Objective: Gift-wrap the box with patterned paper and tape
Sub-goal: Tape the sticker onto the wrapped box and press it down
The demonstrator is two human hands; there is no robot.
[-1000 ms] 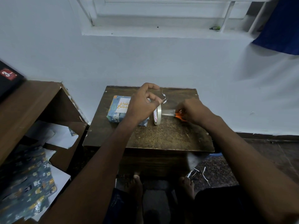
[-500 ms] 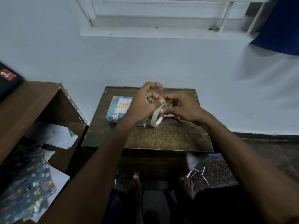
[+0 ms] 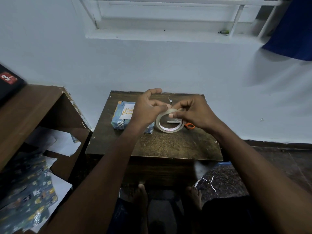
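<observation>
Both hands' fingers pinch the tape roll (image 3: pixel 169 123); wrapped box (image 3: pixel 124 117) tag reads "Happy Birthd", rest hidden.

Dim overall, with a cold bluish cast. Brightest on the white wall (image 3: pixel 168 65) and the window sill (image 3: pixel 160 35) up top; much darker toward the bottom, where legs and floor sink into near black. Soft shadow on the wall under the blue cloth (image 3: pixel 292 29). Wide-angle bending of straight lines near the edges. Slight blur at the left and right margins; sharper at the centre.
</observation>
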